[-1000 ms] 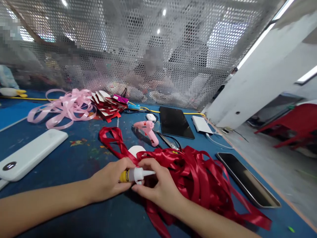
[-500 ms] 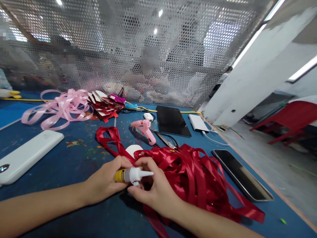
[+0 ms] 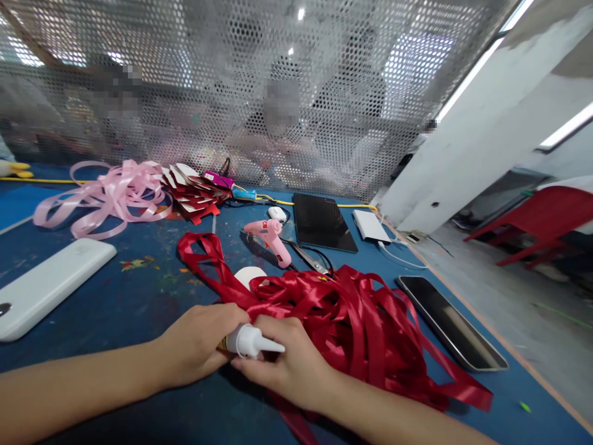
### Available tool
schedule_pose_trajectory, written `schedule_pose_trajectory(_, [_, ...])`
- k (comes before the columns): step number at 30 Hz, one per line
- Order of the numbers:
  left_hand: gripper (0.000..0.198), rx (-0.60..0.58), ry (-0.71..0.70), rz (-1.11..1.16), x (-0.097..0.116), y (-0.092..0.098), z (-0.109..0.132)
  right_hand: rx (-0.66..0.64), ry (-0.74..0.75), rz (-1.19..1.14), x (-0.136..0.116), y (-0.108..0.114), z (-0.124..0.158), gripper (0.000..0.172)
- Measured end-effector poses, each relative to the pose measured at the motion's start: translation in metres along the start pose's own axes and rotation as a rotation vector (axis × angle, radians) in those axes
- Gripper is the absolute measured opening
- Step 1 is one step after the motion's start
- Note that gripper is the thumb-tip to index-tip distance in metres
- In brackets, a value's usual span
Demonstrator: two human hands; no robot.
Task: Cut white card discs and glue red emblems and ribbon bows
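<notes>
A small glue bottle (image 3: 250, 341) with a white pointed nozzle lies on its side between my hands, nozzle toward the right. My left hand (image 3: 204, 340) is closed round its body and covers most of the yellow label. Close against the bottle is my right hand (image 3: 294, 361), fingers curled, thumb below the nozzle and index finger above it. Its fingertips are hidden behind the bottle, so I cannot see what they grip. A heap of dark red satin ribbon (image 3: 365, 327) spreads beside and beyond my right hand. A white disc (image 3: 250, 275) lies partly under the ribbon.
A pink glue gun (image 3: 271, 238) and scissors (image 3: 312, 261) lie beyond the ribbon. A black tablet (image 3: 322, 225), white power bank (image 3: 370, 226) and phone (image 3: 451, 321) lie right. Pink ribbon (image 3: 125, 194), red-and-white pieces (image 3: 192, 191) and a white device (image 3: 53, 287) are left. Perforated mesh (image 3: 208, 80) borders the table.
Both hands have come closer together, and my left fingers now cover more of the bottle. The bottle has tilted a little, its nozzle slightly lower. The view has shifted slightly.
</notes>
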State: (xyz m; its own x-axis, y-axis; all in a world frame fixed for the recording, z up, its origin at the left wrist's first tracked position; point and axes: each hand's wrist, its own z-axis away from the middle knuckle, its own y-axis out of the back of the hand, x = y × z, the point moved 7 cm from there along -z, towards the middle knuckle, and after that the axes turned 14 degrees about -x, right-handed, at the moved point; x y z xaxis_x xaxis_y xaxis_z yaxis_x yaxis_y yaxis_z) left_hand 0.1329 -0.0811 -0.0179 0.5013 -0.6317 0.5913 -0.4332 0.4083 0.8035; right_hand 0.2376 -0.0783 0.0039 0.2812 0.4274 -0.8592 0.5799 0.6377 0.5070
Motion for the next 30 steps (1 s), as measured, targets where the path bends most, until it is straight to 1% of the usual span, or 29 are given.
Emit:
schedule_pose_trajectory(4, [0.019,-0.022,0.009,-0.046,0.001,-0.002,-0.002,0.007,-0.001,-0.016,0.001,-0.001,0.0,0.018])
schedule_pose_trajectory(7, [0.014,-0.069,0.025,-0.026,0.003,-0.003,-0.004,-0.017,-0.019,-0.042,0.003,-0.003,-0.002,0.017])
schedule_pose_trajectory(13, [0.015,-0.18,0.151,0.123,0.005,-0.002,-0.008,-0.055,-0.057,-0.129,0.011,-0.006,-0.003,0.018])
schedule_pose_trajectory(17, [0.017,-0.208,0.209,0.222,0.007,0.0,-0.009,-0.099,-0.062,-0.177,0.012,-0.006,-0.005,0.016])
schedule_pose_trajectory(20, [0.015,-0.202,0.23,0.289,0.007,0.001,-0.008,-0.114,-0.048,-0.158,0.009,-0.005,-0.005,0.016])
schedule_pose_trajectory(22, [0.015,-0.173,0.258,0.33,0.006,0.002,-0.007,-0.091,-0.055,-0.136,0.008,-0.003,-0.006,0.021])
schedule_pose_trajectory(26, [0.021,-0.064,0.296,0.395,0.004,0.008,-0.007,0.051,-0.103,-0.097,0.01,0.004,-0.004,0.037])
schedule_pose_trajectory(28, [0.023,-0.037,0.296,0.401,0.004,0.008,-0.006,0.106,-0.09,-0.084,0.008,0.007,-0.002,0.038])
schedule_pose_trajectory(30, [0.023,-0.033,0.286,0.373,0.003,0.007,-0.006,0.106,-0.069,-0.092,0.007,0.006,-0.001,0.036])
